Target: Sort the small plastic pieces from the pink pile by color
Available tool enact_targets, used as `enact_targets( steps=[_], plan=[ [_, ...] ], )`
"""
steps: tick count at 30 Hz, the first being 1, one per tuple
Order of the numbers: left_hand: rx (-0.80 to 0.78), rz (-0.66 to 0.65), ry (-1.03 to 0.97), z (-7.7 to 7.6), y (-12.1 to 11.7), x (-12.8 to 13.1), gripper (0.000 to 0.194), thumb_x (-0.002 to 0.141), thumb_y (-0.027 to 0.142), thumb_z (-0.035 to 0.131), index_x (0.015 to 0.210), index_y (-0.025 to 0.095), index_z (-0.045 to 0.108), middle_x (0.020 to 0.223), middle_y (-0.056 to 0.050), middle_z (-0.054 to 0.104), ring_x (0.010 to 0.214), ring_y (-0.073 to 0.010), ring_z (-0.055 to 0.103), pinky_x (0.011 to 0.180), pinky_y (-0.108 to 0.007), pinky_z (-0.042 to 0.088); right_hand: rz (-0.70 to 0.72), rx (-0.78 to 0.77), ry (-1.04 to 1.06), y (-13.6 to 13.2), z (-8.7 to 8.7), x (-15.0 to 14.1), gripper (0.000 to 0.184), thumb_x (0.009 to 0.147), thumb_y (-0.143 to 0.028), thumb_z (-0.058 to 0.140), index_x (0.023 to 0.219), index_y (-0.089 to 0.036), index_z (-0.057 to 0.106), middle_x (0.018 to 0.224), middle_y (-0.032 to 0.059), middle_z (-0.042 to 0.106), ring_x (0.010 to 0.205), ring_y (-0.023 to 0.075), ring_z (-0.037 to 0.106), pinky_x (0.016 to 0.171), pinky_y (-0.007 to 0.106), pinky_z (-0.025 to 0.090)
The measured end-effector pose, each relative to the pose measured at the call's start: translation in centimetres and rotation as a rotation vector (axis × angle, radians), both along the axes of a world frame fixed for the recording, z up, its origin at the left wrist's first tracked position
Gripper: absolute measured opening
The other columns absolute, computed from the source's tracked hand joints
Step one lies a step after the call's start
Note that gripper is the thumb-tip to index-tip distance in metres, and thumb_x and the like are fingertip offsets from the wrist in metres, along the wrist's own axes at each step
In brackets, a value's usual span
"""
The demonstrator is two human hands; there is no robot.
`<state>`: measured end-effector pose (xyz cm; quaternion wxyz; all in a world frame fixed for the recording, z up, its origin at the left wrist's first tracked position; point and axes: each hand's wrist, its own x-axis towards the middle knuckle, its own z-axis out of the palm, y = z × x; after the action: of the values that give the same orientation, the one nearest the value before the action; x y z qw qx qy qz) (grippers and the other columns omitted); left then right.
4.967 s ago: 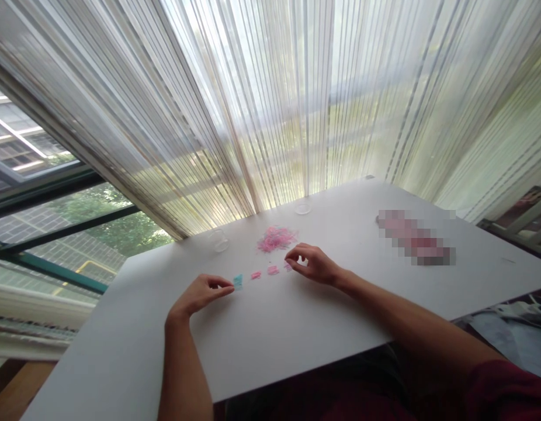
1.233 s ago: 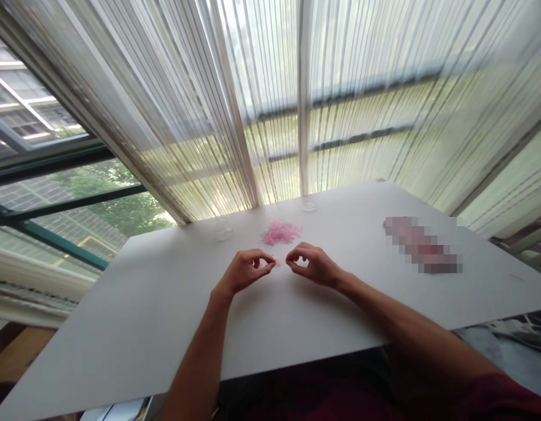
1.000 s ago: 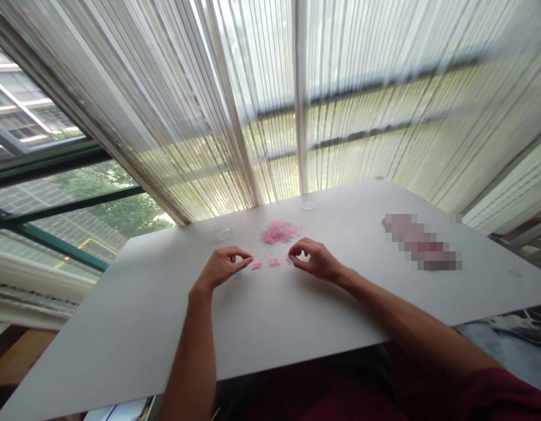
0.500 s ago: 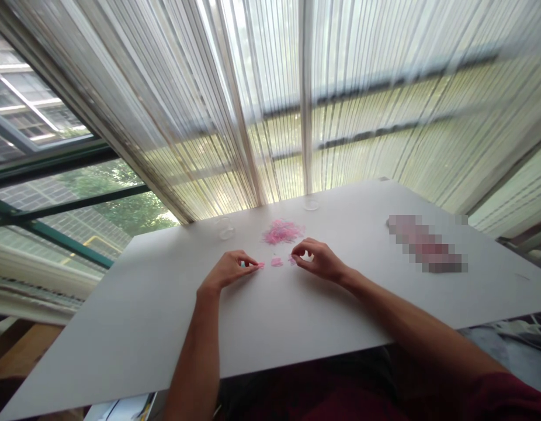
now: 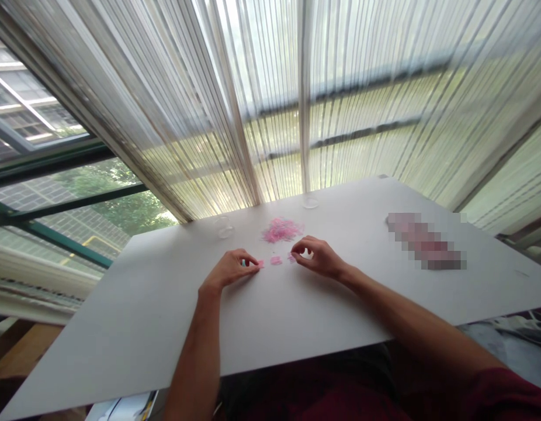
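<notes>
A pile of thin pink and lilac pieces (image 5: 280, 230) lies on the white table (image 5: 270, 327); they are too small to name closely. Nearer to me, small pink groups of them form a short row, with a middle group (image 5: 276, 261) between my hands. My left hand (image 5: 230, 270) is closed in a pinch, its fingertips on the left group (image 5: 261, 264). At the other end, my right hand (image 5: 319, 257) pinches thumb and forefinger together against the right group (image 5: 291, 256). Whatever sits between those right fingertips is hidden.
Clear round dishes or lids stand at the back, one (image 5: 310, 202) behind the pile and others (image 5: 224, 228) to its left. A blurred-out reddish object (image 5: 426, 241) lies at the right. Pleated curtains (image 5: 270, 117) hang behind the table's far edge.
Both hands stay almost where they were, still pinched at the ends of the row. The whole view has shifted very slightly.
</notes>
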<state>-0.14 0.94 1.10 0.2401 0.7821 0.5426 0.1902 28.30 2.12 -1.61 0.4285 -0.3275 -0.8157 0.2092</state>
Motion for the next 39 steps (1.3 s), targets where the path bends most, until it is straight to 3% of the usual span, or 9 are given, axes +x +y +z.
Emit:
enact_targets(
  steps=[12,18,23,27,33,39],
  plan=[
    [0.068,0.015,-0.008,0.2,-0.1,0.4,0.036,0.075,0.052,0.066,0.091,0.021,0.073,0.088,-0.003,0.068,0.061,-0.0117,0.048,0.060,-0.024,0.043,-0.123,0.004,0.038,1.5,0.4,1.5,0.010,0.082,-0.022,0.058,0.076,-0.019,0.065,0.071,0.0019,0.064,0.068,0.0140,0.057,0.062,0.026,0.046],
    [0.032,0.019,0.026,0.3,-0.2,0.8,0.034,0.076,0.050,0.065,0.088,0.020,0.075,0.078,-0.002,0.067,0.064,-0.0132,0.050,0.060,-0.024,0.042,-0.375,-0.109,0.110,4.2,-0.2,4.1,0.014,0.080,-0.028,0.059,0.078,-0.018,0.067,0.073,0.0028,0.069,0.066,0.0152,0.061,0.061,0.027,0.048],
    [0.122,0.102,-0.014,0.7,0.1,0.6,0.035,0.078,0.050,0.064,0.090,0.020,0.075,0.063,0.001,0.060,0.056,-0.0116,0.047,0.057,-0.023,0.042,-0.537,-0.199,0.133,5.5,-1.2,4.9,0.018,0.080,-0.032,0.057,0.078,-0.018,0.069,0.074,0.0033,0.071,0.068,0.0167,0.064,0.067,0.028,0.050],
    [0.230,0.160,-0.054,1.8,1.8,0.6,0.034,0.083,0.046,0.058,0.093,0.018,0.073,0.077,-0.003,0.070,0.060,-0.0130,0.054,0.060,-0.024,0.046,-0.493,-0.196,0.082,5.5,-1.7,4.6,0.020,0.081,-0.033,0.056,0.077,-0.019,0.069,0.070,0.0020,0.070,0.064,0.0156,0.062,0.066,0.027,0.049],
    [0.171,0.065,0.245,2.4,6.2,2.2,0.032,0.082,0.032,0.055,0.109,0.019,0.069,0.102,-0.006,0.072,0.073,-0.0167,0.063,0.073,-0.027,0.050,-0.478,-0.190,0.045,5.3,-1.6,4.4,0.019,0.082,-0.030,0.056,0.077,-0.019,0.070,0.069,0.0014,0.070,0.062,0.0146,0.061,0.063,0.026,0.048],
    [0.127,0.057,0.371,1.3,8.7,3.3,0.026,0.079,0.029,0.057,0.097,0.020,0.073,0.091,-0.006,0.073,0.073,-0.0180,0.064,0.068,-0.025,0.048,-0.472,-0.199,0.036,5.3,-1.6,4.3,0.018,0.083,-0.028,0.057,0.079,-0.019,0.070,0.071,0.0017,0.070,0.064,0.0145,0.062,0.065,0.025,0.047]
  ],
)
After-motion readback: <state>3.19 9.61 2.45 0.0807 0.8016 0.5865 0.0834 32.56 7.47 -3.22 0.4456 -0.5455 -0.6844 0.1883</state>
